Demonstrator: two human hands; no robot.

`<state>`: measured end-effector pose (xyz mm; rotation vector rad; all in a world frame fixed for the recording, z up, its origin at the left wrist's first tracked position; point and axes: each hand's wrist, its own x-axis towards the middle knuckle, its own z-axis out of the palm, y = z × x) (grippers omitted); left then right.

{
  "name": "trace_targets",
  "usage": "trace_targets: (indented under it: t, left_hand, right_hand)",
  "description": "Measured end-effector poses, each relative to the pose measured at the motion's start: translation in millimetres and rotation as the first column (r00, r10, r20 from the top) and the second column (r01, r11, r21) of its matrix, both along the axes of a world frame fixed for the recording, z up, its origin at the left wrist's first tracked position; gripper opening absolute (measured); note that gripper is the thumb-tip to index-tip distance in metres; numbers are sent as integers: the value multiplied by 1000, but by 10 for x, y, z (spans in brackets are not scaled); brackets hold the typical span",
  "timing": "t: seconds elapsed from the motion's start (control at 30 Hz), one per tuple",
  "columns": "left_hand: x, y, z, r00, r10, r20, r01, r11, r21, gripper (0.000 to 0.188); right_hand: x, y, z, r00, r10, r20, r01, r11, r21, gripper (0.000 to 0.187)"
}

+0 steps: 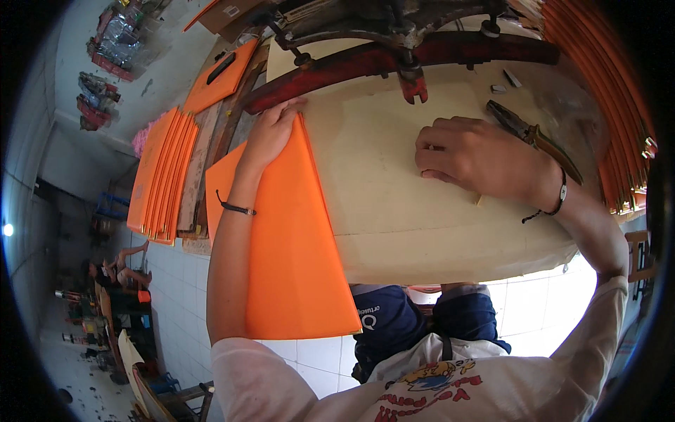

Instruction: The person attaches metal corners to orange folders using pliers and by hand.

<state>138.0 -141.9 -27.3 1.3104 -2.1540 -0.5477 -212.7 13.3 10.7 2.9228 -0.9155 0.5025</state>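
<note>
An orange folder (292, 260) with a small gold metal corner slants across the left of the work table and overhangs its near edge. My left hand (273, 137) grips the folder by its far end, just below the red bar of a press; my left forearm lies across it. Over the table's pale covering, my right hand (467, 156) is curled with its fingers bent inward. Whatever those fingers may hold is hidden. Beside the right hand's knuckles lie pliers (517, 123) with dark jaws and yellowish handles, partly covered by the wrist.
The dark metal press (394, 53) with a red curved bar spans the far side. Orange folders with gold corners stand stacked at left (163, 176) and right (598, 91). Another orange folder (221, 77) bears a black object. A person (123, 271) is far left.
</note>
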Motion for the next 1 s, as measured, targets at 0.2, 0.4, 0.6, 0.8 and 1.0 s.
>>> trace_targets:
  t: [0.2, 0.4, 0.6, 0.8, 1.0]
  left_hand:
    - [44, -66, -100, 993, 117, 31, -115, 992, -47, 38]
    - [12, -7, 36, 983, 111, 146, -101, 992, -75, 53]
    - [-41, 68, 16, 952, 164, 260, -132, 982, -137, 58]
    - [-127, 111, 62, 904, 213, 371, -172, 975, -140, 44]
    - [-19, 358, 39, 886, 280, 370, -199, 950, -242, 43]
  right_hand:
    - [7, -25, -46, 996, 65, 67, -66, 998, 12, 13]
    - [34, -9, 10, 997, 75, 22, -74, 997, -25, 15]
    - [-14, -39, -9, 999, 11, -47, -12, 1000, -6, 17]
    - [-32, -28, 6, 998, 63, -14, -64, 996, -62, 18]
    - [-37, -29, 0, 998, 60, -28, -60, 998, -20, 16]
